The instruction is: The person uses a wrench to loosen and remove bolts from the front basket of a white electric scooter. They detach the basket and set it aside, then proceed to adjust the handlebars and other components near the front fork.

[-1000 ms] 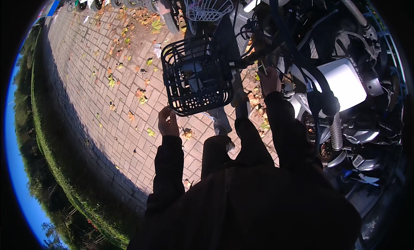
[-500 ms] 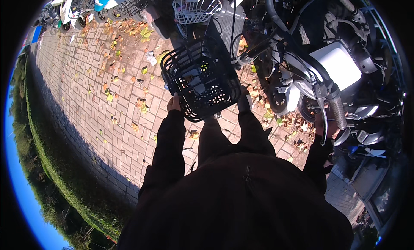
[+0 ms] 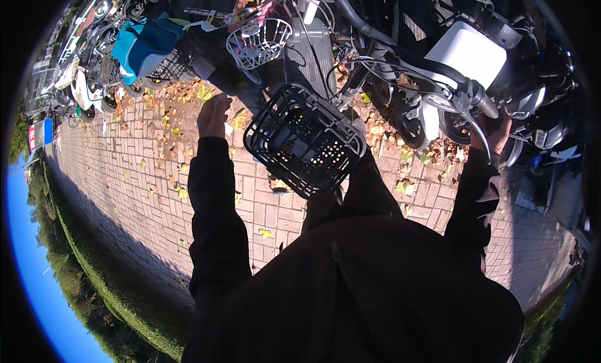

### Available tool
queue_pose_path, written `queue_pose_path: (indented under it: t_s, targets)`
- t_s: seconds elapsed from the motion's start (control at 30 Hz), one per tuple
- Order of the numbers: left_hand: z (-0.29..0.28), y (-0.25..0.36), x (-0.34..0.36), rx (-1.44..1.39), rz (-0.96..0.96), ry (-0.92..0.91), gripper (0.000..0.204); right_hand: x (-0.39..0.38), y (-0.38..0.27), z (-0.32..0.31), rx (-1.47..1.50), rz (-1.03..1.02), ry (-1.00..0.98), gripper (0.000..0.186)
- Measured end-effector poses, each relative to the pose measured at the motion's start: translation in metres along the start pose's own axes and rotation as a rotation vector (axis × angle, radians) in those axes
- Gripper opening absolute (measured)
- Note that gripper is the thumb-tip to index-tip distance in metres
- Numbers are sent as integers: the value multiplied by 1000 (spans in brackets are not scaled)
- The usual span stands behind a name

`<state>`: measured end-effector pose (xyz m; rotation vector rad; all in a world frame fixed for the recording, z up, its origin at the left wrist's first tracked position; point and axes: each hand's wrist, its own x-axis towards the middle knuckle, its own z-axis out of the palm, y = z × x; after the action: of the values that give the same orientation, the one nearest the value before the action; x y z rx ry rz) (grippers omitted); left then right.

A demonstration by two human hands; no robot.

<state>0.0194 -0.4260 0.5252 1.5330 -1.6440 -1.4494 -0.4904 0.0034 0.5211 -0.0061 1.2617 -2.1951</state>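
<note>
So far, got right hand [image 3: 498,136] at handlebar grip [image 3: 486,105], can't tell if clamped; left hand [image 3: 213,117] apart from black basket [image 3: 332,174], closure unclear.

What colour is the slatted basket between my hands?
The slatted basket is black; the head view shows it.

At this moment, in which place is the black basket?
In the head view, the black basket is just above the picture's centre, directly above the person's legs, with the smaller white wire basket to its upper left.
</note>
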Motion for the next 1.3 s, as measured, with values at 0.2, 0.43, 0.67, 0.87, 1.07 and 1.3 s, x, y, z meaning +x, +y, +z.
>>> queue_pose_path:
  t_s: [0.2, 0.43, 0.67, 0.87, 1.07, 1.3]
  targets:
    - [90, 183, 163, -493, 118, -537, 68, -10, -4, 35, -6, 93, 197, 38]
    - [180, 179, 252, -320, 529, -404, 61, -18, -3, 77, -58, -108, 488, 35]
    - [124, 184, 249, -953, -141, -1122, 50, 34, -8, 54, 63, 40, 365, 29]
    - [119, 186, 225, -802, -173, -989, 46, 44, -9, 33, 67, 148, 277, 27]
    - [121, 199, 178, -472, 76, -338, 30, 71, 0, -19, 178, 189, 119, 29]
    - [112, 209, 98, -892, -171, -719, 22, 142, 6, -66, 252, 301, -229, 38]
